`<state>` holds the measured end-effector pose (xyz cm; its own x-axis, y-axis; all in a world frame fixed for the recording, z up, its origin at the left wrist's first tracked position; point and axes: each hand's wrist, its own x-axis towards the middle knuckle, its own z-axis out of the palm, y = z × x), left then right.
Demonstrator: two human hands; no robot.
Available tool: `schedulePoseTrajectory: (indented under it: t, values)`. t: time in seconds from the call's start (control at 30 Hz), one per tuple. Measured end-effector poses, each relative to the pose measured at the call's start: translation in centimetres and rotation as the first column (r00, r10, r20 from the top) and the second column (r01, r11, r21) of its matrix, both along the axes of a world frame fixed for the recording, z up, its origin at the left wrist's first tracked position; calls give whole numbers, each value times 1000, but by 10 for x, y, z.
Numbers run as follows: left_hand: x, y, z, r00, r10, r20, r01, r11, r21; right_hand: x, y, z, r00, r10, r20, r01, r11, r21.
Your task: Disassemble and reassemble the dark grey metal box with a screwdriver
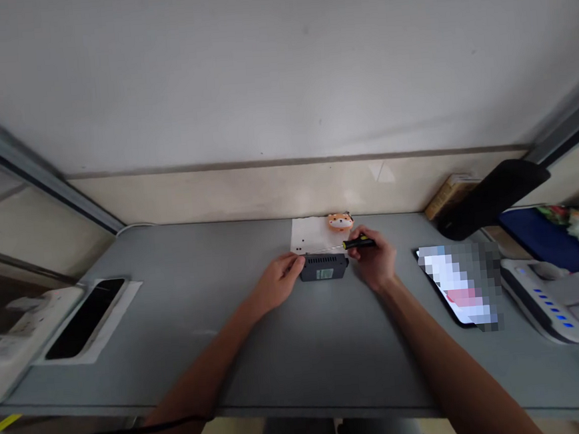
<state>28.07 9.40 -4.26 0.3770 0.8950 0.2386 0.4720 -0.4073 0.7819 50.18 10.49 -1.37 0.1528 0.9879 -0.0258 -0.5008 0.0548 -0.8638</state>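
A small dark box with vent slots and a pale label (324, 270) stands at the middle of the grey table. My left hand (278, 279) grips its left end between thumb and fingers. In my right hand (377, 258) is a screwdriver (359, 242) with a black and yellow handle, its fingers wrapped round the grip. The thin shaft points left across the box's top edge, its tip close to my left fingertips. Behind the box lies a white sheet of paper (311, 227) with several small dark bits on it, and an orange animal-face object (340, 222) sits on its right part.
A black phone (85, 318) lies on paper at the left, beside a white power strip (40, 323). On the right are a lit, partly blurred phone (455, 287), a power strip with blue lights (559, 296), and a black cylinder (493, 197) leaning by a box (451, 194). A wall closes the back.
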Motion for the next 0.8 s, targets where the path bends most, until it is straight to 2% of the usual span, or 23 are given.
schedulePoseTrajectory:
  t: [0.13, 0.2, 0.27, 0.37, 0.43, 0.67, 0.8]
  values:
    - [-2, -2, -5, 997, 58, 45, -68, 968, 243, -1, -3, -2, 999, 48, 2, -48, 999, -1]
    - [-4, -3, -4, 996, 81, 41, -90, 916, 391, -1, -3, -3, 999, 53, 14, -53, 998, 14]
    - [-6, -5, -1, 998, 65, 18, -65, 857, 512, -1, -3, -3, 998, 57, 22, -57, 998, 23]
    - [-6, -7, 5, 999, 41, -13, -23, 775, 631, -1, -3, -2, 998, 63, 25, -63, 998, 11]
    - [-5, -8, 7, 999, 35, -28, -8, 747, 665, -2, -2, -2, 999, 49, 25, -49, 999, -1]
    - [0, -10, 8, 999, 21, -29, 6, 701, 713, -3, -2, -1, 998, 44, 55, -44, 999, -2]
    - [-1, -8, 7, 999, 29, -35, 4, 709, 705, -2, -1, -4, 996, 62, 71, -64, 998, 19]
